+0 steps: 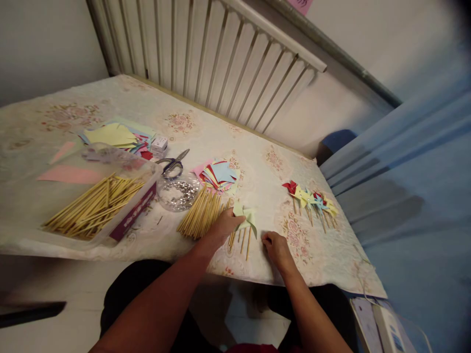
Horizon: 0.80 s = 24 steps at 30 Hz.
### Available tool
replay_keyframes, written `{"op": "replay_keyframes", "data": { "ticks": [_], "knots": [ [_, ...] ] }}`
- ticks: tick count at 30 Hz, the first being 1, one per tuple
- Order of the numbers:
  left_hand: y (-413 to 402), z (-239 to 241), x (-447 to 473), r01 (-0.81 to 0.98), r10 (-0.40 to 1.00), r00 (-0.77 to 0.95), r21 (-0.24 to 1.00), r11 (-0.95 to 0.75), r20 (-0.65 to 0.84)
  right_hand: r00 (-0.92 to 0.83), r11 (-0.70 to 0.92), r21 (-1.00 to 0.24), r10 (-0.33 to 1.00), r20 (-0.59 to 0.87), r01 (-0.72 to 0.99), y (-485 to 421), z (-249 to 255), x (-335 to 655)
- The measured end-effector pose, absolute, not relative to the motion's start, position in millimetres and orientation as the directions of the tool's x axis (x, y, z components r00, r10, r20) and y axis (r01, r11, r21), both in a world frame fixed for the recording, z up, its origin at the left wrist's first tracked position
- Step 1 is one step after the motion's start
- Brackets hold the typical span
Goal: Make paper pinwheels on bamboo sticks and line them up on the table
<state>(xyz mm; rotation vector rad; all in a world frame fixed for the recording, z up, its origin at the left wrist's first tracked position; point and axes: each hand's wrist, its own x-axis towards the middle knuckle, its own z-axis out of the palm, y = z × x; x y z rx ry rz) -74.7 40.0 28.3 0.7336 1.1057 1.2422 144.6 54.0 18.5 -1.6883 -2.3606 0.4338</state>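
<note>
Near the floral-clothed table's front edge, the right hand is held curled, any contents hidden. Just beyond, a pale-green paper pinwheel is pinched by the left hand, seemingly for steadiness, beside thin yellowish wooden sticks apparently laid within reach.

premises appeared to be a room in a home, used for paper handcraft.
domestic use was indicated by a flowered tablecloth, a white radiator behind it, a pipe running along the wall above, a blue curtain hanging at the right, and a pale tiled floor below. handcraft use was indicated by thin sticks, cut paper, scissors and paper pinwheels set out there.
</note>
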Motion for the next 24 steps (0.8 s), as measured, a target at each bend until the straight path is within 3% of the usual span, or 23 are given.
{"op": "replay_keyframes", "data": {
  "ticks": [5,15,24],
  "knots": [
    [40.4,30.8,-73.8,-0.393,0.969,-0.045,0.896,0.207,-0.244,-0.312,0.296,-0.273,0.95,-0.017,0.915,51.8,19.8,143.6],
    [40.5,25.7,-74.4,-0.402,0.977,-0.006,0.895,0.193,-0.213,-0.222,0.192,-0.314,0.973,-0.06,0.93,55.8,22.5,145.2],
    [39.9,31.2,-73.1,-0.407,0.974,-0.025,0.892,0.197,-0.227,-0.188,0.172,-0.188,0.98,-0.069,0.967,52.4,24.8,141.4]
  ]
}}
